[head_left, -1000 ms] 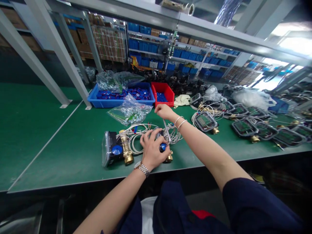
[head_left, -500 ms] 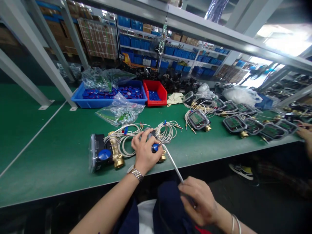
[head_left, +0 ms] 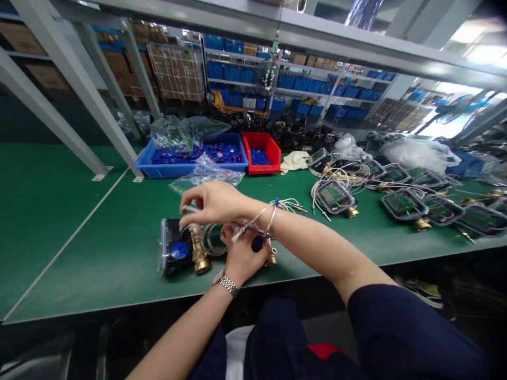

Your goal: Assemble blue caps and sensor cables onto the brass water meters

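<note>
My left hand (head_left: 245, 253) is closed around a meter with a blue round cap (head_left: 258, 243) and a brass pipe fitting (head_left: 272, 257), at the table's front edge. My right hand (head_left: 214, 203) reaches across above it, fingers curled. A pale length of a long metal rod tool (head_left: 192, 209) shows between its thumb and fingers. The rod's far end lies near the blue cap, partly hidden by my right wrist. Left of my hands, a second meter (head_left: 174, 248) with a clear cover and brass pipe rests on its side. Coiled white cables (head_left: 212, 237) lie between the meters.
Behind stand a blue tray (head_left: 190, 171) of blue discs and a red bin (head_left: 263, 168) of small blue parts. A clear plastic bag (head_left: 222, 174) lies in front. Several meters with green boards (head_left: 335, 196) spread to the right. Metal posts (head_left: 114, 126) rise at the left.
My right hand has swung from the lower right, below the table edge, up and across to the left over my left hand. The rod has swung round with it. My left hand keeps its hold.
</note>
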A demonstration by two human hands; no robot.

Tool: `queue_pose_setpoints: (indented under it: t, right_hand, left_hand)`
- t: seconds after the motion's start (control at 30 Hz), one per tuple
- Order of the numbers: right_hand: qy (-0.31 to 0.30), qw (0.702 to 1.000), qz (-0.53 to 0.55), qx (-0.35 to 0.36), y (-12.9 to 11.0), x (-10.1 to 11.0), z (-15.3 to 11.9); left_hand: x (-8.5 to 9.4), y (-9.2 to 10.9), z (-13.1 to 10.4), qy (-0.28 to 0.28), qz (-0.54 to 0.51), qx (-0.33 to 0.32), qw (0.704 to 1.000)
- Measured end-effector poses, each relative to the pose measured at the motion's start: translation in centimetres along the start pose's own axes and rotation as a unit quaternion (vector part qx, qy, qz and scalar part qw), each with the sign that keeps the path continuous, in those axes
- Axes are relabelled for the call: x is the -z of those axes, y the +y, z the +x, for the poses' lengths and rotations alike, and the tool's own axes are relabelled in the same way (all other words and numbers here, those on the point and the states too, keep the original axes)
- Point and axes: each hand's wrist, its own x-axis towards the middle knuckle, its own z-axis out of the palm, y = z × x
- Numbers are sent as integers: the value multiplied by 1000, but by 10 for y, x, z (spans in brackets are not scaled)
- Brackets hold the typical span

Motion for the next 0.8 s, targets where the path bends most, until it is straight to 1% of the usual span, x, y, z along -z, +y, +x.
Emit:
queue_pose_setpoints:
  t: [0.03, 0.07, 0.13, 0.2, 0.23, 0.3, 0.33, 0.4, 0.5, 0.6, 0.67, 0.73, 0.8]
  right_hand:
    - [-5, 998, 37, -47, 24, 5, 8]
    - [5, 993, 62, -105, 49, 11, 12]
    - [34, 983, 63, -169, 95, 18, 4]
    - [53, 972, 53, -222, 131, 20, -20]
    - [60, 966, 48, -247, 145, 19, -36]
    - [71, 954, 33, -289, 162, 17, -68]
    - [74, 949, 25, -304, 166, 16, -83]
    - [75, 945, 5, -318, 168, 18, -107]
    - [66, 954, -27, -290, 156, 30, -124]
    - [36, 973, -52, -222, 138, 39, -125]
    - [6, 982, -50, -181, 130, 39, -122]
    - [-17, 987, -37, -155, 128, 36, -118]
    - [-24, 990, -24, -136, 130, 32, -112]
  left_hand:
    - [0, 0, 0, 5, 2, 2, 1000]
    - [0, 0, 0, 9, 5, 1, 1000]
    - [1, 0, 1, 14, 4, -5, 1000]
    - [2, -1, 2, 15, -1, -9, 1000]
    - [2, -1, 2, 15, -4, -9, 1000]
    - [1, -1, 3, 11, -8, -10, 1000]
    - [1, -1, 4, 9, -10, -12, 1000]
    - [0, -1, 5, 1, -14, -21, 1000]
    - [1, 0, 6, -18, -22, -35, 999]
    - [2, 0, 6, -29, -27, -44, 998]
    - [2, 0, 4, -27, -28, -47, 998]
    - [2, 1, 3, -19, -29, -44, 998]
    - [0, 3, 1, -10, -26, -35, 999]
